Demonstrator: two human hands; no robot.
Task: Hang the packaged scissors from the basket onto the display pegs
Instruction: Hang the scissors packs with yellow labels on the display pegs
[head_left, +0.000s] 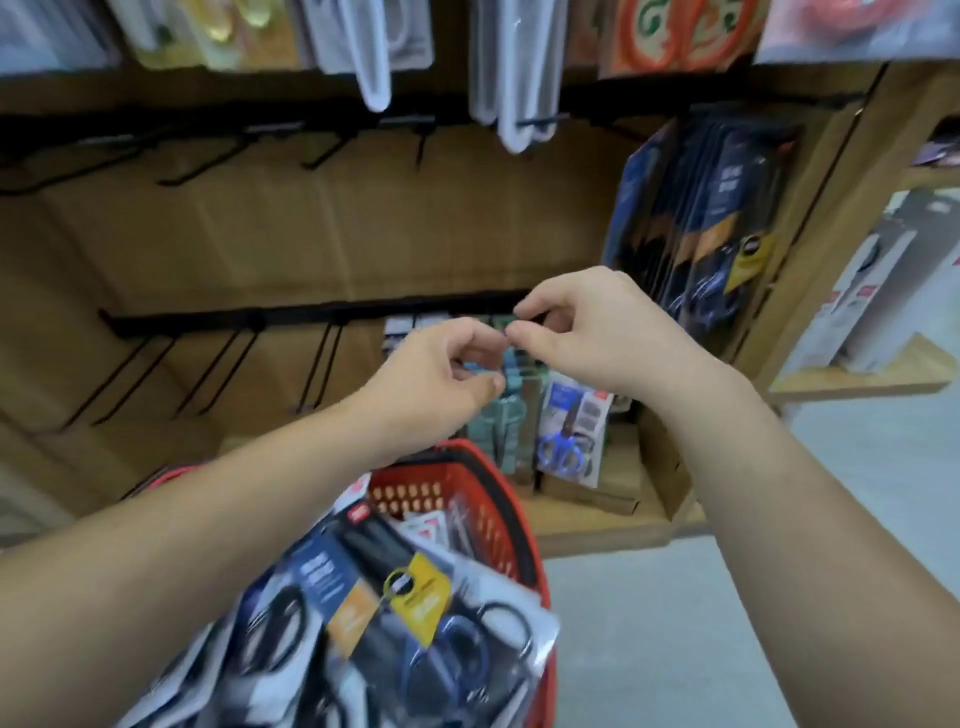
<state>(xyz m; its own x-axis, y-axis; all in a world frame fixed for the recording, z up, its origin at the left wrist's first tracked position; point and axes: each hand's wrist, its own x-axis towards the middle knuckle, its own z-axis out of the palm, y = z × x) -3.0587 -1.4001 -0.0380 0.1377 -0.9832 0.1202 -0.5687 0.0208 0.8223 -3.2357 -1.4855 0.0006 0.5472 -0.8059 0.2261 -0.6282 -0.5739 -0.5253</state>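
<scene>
My left hand (441, 374) and my right hand (576, 332) meet fingertip to fingertip in front of the lower peg rail (311, 317). Both pinch the top of a teal scissors pack (506, 415), which hangs among several like it; the peg there is hidden behind my fingers. Just right of these hangs a blue-handled scissors pack (566, 441). Below my forearms the red basket (493, 499) holds several packaged scissors (395, 613) with dark cards and yellow tags.
Bare black pegs (218, 374) stick out along the left of the lower rail, and more bare pegs (208, 161) line the upper rail. Dark blue scissors packs (696, 234) hang at upper right. A wooden side shelf (857, 379) with boxes stands at right.
</scene>
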